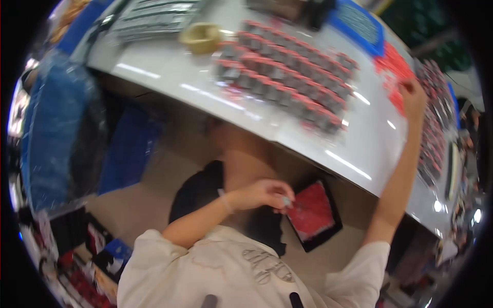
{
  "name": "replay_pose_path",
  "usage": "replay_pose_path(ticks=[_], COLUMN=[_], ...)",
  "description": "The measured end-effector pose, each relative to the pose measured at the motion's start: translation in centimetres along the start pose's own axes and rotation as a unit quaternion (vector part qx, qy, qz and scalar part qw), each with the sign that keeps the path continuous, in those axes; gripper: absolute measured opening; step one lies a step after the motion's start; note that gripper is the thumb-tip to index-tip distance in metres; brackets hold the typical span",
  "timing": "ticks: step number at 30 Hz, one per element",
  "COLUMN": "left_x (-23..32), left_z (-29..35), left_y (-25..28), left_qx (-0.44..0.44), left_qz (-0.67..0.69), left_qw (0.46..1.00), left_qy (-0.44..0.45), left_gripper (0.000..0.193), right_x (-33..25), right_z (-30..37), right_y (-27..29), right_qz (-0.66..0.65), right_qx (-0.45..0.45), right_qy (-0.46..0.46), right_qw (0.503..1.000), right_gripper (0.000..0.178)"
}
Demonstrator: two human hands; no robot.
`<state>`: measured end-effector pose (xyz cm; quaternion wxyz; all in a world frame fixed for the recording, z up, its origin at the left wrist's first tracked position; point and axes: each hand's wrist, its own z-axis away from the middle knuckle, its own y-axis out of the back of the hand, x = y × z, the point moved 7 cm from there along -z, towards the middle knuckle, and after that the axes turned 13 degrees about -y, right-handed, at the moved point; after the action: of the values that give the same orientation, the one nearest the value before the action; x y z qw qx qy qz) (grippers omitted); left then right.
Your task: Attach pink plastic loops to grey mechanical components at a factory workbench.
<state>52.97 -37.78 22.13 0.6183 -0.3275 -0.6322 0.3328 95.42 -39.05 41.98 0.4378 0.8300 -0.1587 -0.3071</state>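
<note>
My left hand (266,195) is closed in front of my lap, below the table edge. Its fingertips pinch a small pale grey-green piece (286,201) whose kind is too small to make out. At the table's right side, my stretched-out right hand (412,94) is over a spread of small red pieces (389,69). Its fingers are curled together, and what they hold, if anything, is hidden. Between the hands, on the white table (221,110), stand slanting rows of small grey cylindrical parts with red-pink edges (287,77).
A roll of yellowish tape (200,38) and a stack of grey trays (154,19) lie at the back left. A blue tray (357,28) is at the back. More grey-and-red parts (432,118) crowd the far right. Below the edge is a black tray with red contents (336,226).
</note>
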Motion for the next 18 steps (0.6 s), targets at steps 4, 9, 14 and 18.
replay_pose_path(ticks=[4, 9, 14, 18], left_x=[-1.3, -1.1, 0.6, 1.2], left_z=[-1.2, -0.5, 0.3, 0.5], left_y=[-0.4, 0.2, 0.9, 1.3], left_qx=[-0.041, -0.033, 0.014, 0.024], left_qz=[-0.025, 0.008, 0.051, 0.041], left_qw=[0.998, 0.999, 0.997, 0.996], left_qy=[0.030, -0.018, -0.063, -0.082], left_gripper=[0.027, 0.027, 0.033, 0.028], right_x=[4.3, 5.1, 3.4, 2.6], right_z=[0.0, -0.7, -0.6, -0.2], right_y=[-0.8, -2.8, -2.5, -3.4], right_qz=[-0.009, -0.096, -0.117, -0.067], right_qx=[0.034, 0.016, 0.011, -0.018], right_qy=[-0.022, -0.031, -0.035, -0.027], right_qw=[0.999, 0.995, 0.992, 0.997], right_gripper=[0.013, 0.012, 0.020, 0.024])
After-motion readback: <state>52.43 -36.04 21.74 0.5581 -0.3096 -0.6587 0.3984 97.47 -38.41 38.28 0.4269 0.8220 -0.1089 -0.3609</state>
